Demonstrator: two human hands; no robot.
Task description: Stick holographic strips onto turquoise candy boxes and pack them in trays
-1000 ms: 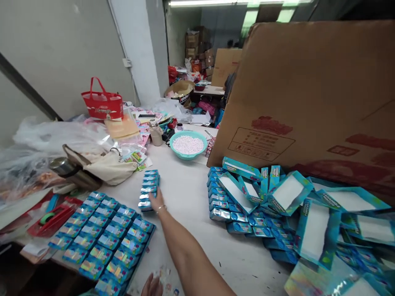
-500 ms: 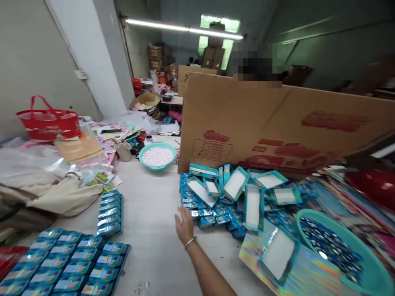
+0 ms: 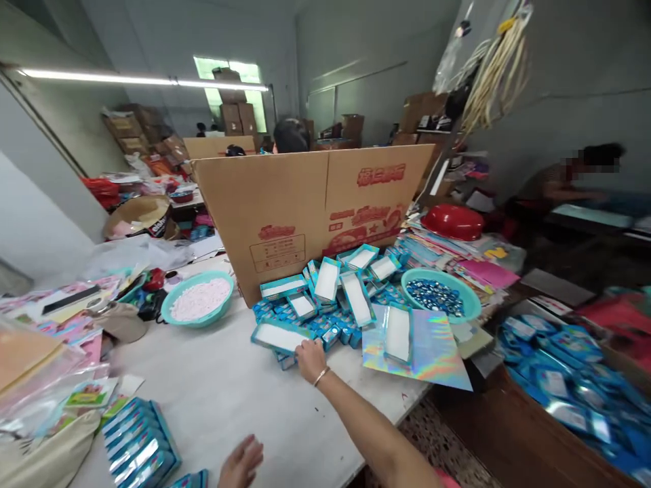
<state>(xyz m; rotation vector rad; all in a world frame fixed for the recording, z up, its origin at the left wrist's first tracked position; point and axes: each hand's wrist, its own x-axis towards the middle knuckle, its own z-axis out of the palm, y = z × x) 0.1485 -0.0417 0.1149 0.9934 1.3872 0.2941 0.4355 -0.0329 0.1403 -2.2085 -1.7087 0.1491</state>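
Note:
My right hand (image 3: 310, 358) reaches across the white table (image 3: 228, 393) to the near edge of a pile of small blue boxes (image 3: 330, 329). Its fingers curl down over one of them, right beside an open blue tray box (image 3: 277, 337) with a white inside. A bracelet sits on that wrist. My left hand (image 3: 241, 464) hovers low at the frame's bottom edge, fingers apart and holding nothing. A packed block of blue boxes (image 3: 140, 444) lies to its left.
An upright cardboard sheet (image 3: 305, 203) walls off the back of the pile. A teal bowl of white beads (image 3: 198, 301) stands left, a teal bowl of dark blue pieces (image 3: 437, 295) right, by a holographic sheet (image 3: 432, 352). A person (image 3: 574, 179) sits far right.
The view swung right. My right hand left the block of blue boxes on the left, crossed the table and landed on the pile of loose boxes. My left hand came back into view.

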